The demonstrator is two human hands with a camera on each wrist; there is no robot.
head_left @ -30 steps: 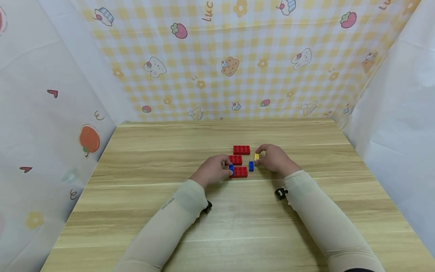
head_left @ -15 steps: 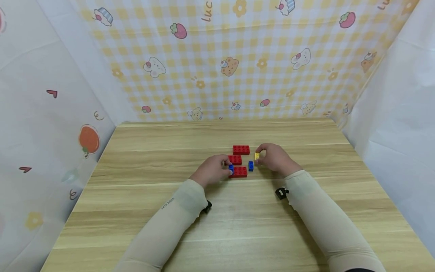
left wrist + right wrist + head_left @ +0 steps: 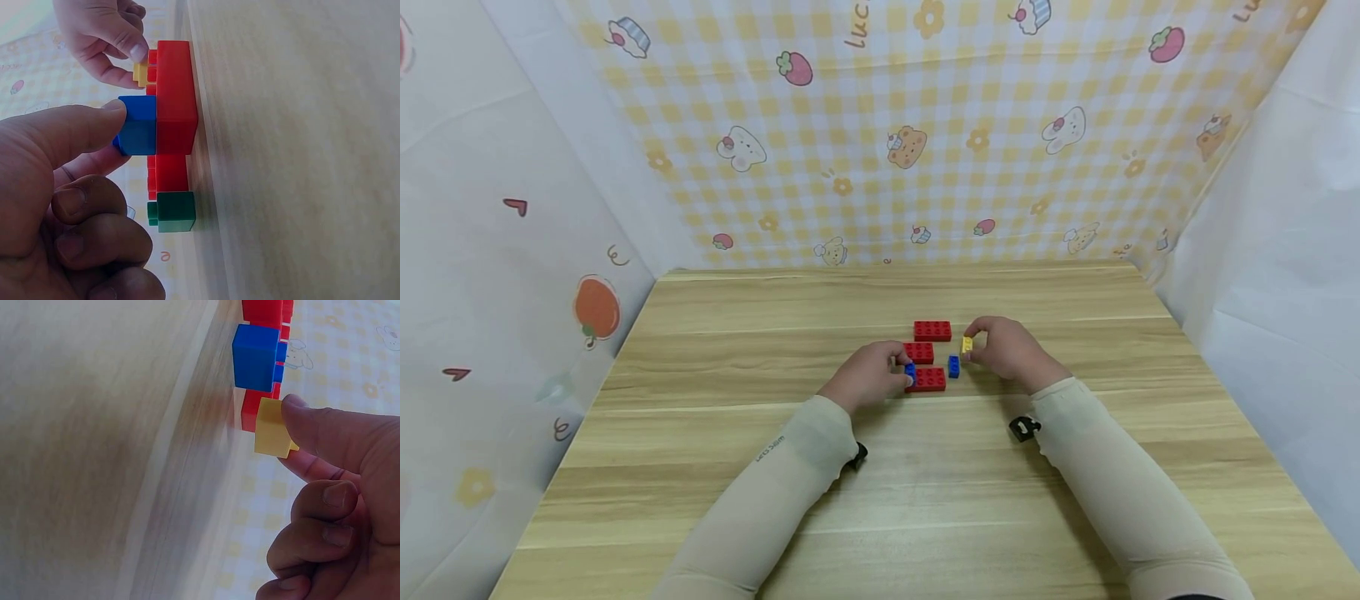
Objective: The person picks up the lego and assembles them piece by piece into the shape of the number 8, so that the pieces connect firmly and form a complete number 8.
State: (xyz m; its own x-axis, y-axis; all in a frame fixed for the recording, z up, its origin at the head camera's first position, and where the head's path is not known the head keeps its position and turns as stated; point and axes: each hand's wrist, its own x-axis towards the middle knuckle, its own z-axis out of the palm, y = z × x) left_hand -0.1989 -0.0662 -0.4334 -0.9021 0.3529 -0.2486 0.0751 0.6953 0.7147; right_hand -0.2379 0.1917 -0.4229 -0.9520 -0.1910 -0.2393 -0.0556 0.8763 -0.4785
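1. The left hand (image 3: 868, 375) pinches a held blue brick (image 3: 140, 125) between thumb and a finger; in the left wrist view, part of that finger is hidden behind the brick.
2. The held blue brick is over the left end of the nearest red brick (image 3: 931, 379), against its studs; whether it is fully seated, I cannot tell.
3. The right hand (image 3: 1006, 350) pinches a yellow brick (image 3: 270, 431) by thumb and finger, the finger mostly covered; whether the brick touches the table (image 3: 925, 500) is unclear.
4. A loose blue brick (image 3: 953, 367) lies between the nearest red brick and the yellow one.
5. The middle red brick (image 3: 920, 352) is partly covered by the left fingers; the far red brick (image 3: 932, 331) shows whole.
6. A green brick (image 3: 176, 211) appears only in the left wrist view.
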